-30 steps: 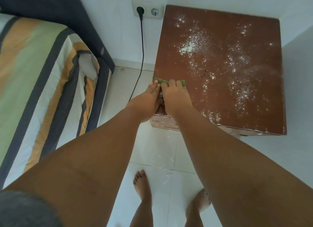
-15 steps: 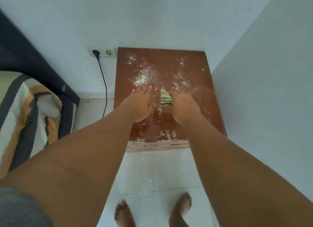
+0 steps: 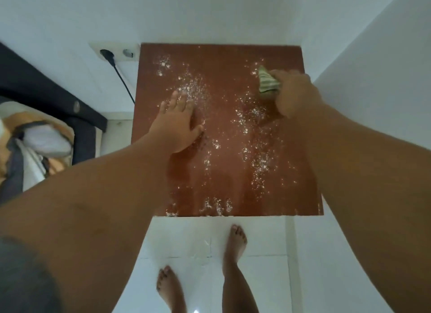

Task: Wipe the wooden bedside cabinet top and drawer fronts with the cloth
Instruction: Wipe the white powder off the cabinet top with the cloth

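The reddish-brown wooden cabinet top (image 3: pixel 224 79) fills the middle of the head view, dusted with white powder (image 3: pixel 256 154) in patches. My right hand (image 3: pixel 296 93) grips a green striped cloth (image 3: pixel 267 81) near the top's far right corner, the cloth touching the wood. My left hand (image 3: pixel 177 123) lies flat on the left half of the top, fingers straight and spread, fingertips at a dense powder patch. The drawer fronts are hidden below the front edge.
White walls close in behind and right of the cabinet. A wall socket (image 3: pixel 116 52) with a black cable (image 3: pixel 123 84) sits left of it. The bed (image 3: pixel 35 135) with striped bedding lies far left. My bare feet (image 3: pixel 235 242) stand on white floor tiles.
My right hand carried the cloth from the front left, through the middle, to the far right corner. My left hand let go of it and now lies flat on the top.
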